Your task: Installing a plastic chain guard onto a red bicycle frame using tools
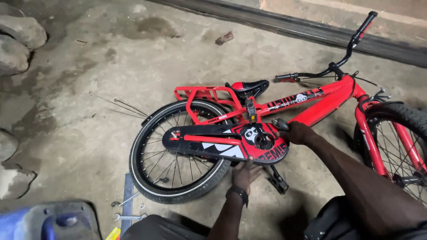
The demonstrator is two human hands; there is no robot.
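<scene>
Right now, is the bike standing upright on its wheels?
No. The red bike lies on its side on the concrete floor, with the left hand at the chain guard.

red bicycle (329,100), black saddle (250,88), grey floor (89,89)

— We see a small red bicycle (311,104) lying on its side on the concrete floor (89,89), handlebar (347,53) toward two o'clock, rear wheel (178,151) near the centre.

— And our hands?

— Our left hand (243,174), at six o'clock, presses against the lower edge of the black-and-red chain guard (222,144). Our right hand (296,132) is closed around something dark by the crank (we cannot tell exactly what).

— Anything else around us?

— Two spanners (126,209) lie at seven o'clock, just beside the tyre; rocks (18,40) sit at ten o'clock; a black saddle (249,88) shows above the frame.
</scene>
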